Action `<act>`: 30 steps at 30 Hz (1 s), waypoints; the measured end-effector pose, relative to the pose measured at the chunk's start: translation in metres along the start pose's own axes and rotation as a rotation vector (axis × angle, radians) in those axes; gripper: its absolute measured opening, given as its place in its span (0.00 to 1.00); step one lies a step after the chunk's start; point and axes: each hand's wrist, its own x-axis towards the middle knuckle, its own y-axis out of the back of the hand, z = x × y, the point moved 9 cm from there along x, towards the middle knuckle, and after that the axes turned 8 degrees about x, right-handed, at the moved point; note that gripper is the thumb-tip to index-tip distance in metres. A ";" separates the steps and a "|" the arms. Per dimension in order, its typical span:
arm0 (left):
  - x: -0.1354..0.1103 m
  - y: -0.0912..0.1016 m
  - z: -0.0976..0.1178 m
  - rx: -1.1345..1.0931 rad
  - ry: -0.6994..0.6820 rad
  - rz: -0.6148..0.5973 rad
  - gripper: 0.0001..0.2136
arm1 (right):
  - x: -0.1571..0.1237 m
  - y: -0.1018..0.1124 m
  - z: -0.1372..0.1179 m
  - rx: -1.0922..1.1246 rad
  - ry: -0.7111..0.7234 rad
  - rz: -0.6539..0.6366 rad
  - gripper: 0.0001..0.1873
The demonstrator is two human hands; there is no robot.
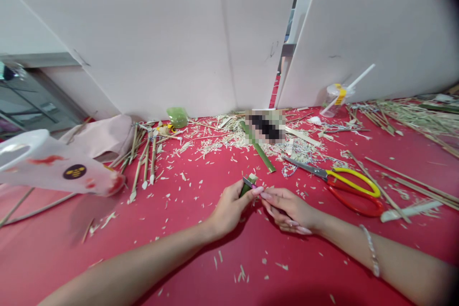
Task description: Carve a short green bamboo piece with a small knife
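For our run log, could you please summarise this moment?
left hand: grips green bamboo piece | right hand: beside it | scissors: nearby

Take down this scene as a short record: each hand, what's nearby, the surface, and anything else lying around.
left hand: grips a short green bamboo piece
right hand: beside that piece, fingertips close to it
nearby: scissors with yellow and red handles; green bamboo strip
surface: red table cover
also: bamboo shavings; sharpened bamboo sticks
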 end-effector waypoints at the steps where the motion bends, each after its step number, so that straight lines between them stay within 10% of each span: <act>1: 0.000 0.000 0.002 0.022 -0.013 -0.002 0.19 | 0.000 0.001 0.000 -0.013 0.010 0.017 0.19; 30: -0.006 -0.005 0.006 -0.085 0.022 -0.039 0.19 | 0.002 0.000 0.007 -0.053 -0.023 0.032 0.23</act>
